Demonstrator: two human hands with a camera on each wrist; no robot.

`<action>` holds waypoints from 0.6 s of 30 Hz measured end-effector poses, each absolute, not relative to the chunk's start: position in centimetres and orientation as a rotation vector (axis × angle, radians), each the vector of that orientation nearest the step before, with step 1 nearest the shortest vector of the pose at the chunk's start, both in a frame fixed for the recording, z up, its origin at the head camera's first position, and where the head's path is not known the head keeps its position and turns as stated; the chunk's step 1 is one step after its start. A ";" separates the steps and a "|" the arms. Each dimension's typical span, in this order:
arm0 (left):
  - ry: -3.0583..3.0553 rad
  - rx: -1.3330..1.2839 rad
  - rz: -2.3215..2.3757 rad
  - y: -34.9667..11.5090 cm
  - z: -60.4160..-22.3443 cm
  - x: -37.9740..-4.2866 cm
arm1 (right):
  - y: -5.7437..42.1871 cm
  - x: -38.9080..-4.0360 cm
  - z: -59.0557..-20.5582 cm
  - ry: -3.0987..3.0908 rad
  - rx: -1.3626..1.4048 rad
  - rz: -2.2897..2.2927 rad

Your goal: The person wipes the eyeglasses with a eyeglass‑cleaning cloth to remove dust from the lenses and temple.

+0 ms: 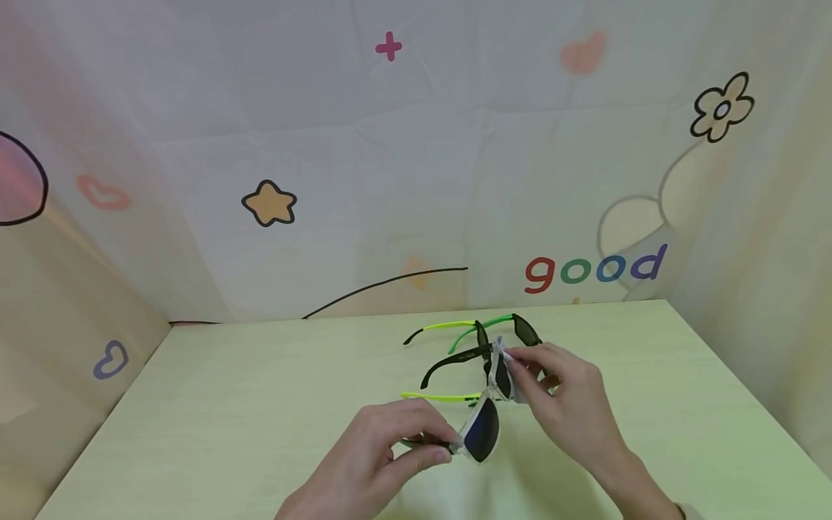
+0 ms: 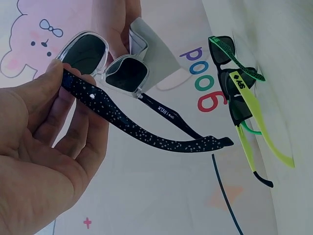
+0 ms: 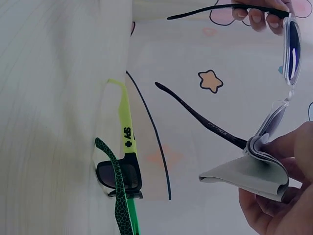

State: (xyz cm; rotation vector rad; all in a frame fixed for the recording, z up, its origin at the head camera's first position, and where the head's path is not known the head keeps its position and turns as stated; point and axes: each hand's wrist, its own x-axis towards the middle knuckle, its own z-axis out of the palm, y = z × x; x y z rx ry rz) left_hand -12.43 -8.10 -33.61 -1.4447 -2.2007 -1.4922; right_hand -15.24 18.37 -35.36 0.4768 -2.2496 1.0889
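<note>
A printed fabric backdrop [image 1: 364,166] stands behind a pale table [image 1: 195,419]. The clear-framed sunglasses [image 1: 482,431] are held above the table between both hands, black arms unfolded. Left hand [image 1: 373,451]: thumb and fingers pinch one arm near its hinge. Right hand [image 1: 572,397]: thumb and fingers pinch a grey cloth [image 3: 244,174] folded over the opposite lens edge. Yellow-armed sunglasses [image 3: 128,115] and green-armed sunglasses [image 1: 526,331] rest on the table beyond.

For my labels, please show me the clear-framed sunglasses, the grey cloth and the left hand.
Clear-framed sunglasses [image 2: 127,74], left wrist view: dark lens.
Grey cloth [image 3: 247,173], right wrist view: hanging flap.
Left hand [image 1: 377,442], head view: its back.
</note>
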 end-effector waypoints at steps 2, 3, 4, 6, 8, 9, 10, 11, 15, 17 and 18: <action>-2.197 -1.448 -1.483 -8.1 -33.6 -12.4 | 18.4 -15.3 -35.4 -2.268 0.457 1.095; -2.195 -1.447 -1.480 -8.2 -33.6 -12.4 | 18.4 -15.3 -35.4 -2.273 0.450 1.102; -2.195 -1.446 -1.474 -8.2 -33.6 -12.4 | 18.4 -15.2 -35.4 -2.275 0.446 1.108; -2.203 -1.438 -1.484 -8.2 -33.6 -12.4 | 18.5 -15.2 -35.4 -2.270 0.450 1.118; -2.211 -1.432 -1.491 -8.2 -33.6 -12.4 | 18.5 -15.2 -35.4 -2.261 0.459 1.129; -2.212 -1.431 -1.488 -8.2 -33.6 -12.4 | 18.5 -15.2 -35.4 -2.256 0.466 1.136; -2.214 -1.431 -1.489 -8.2 -33.6 -12.4 | 18.4 -15.1 -35.3 -2.252 0.475 1.142; -2.216 -1.431 -1.489 -8.2 -33.5 -12.4 | 18.4 -15.1 -35.3 -2.250 0.485 1.150; -2.221 -1.429 -1.494 -8.3 -33.4 -12.4 | 18.3 -14.8 -35.1 -2.237 0.537 1.200; -2.239 -1.410 -1.530 -8.3 -33.4 -12.4 | 18.2 -14.7 -35.0 -2.230 0.566 1.222; -2.243 -1.402 -1.541 -8.2 -33.4 -12.5 | 18.2 -14.7 -34.9 -2.225 0.580 1.228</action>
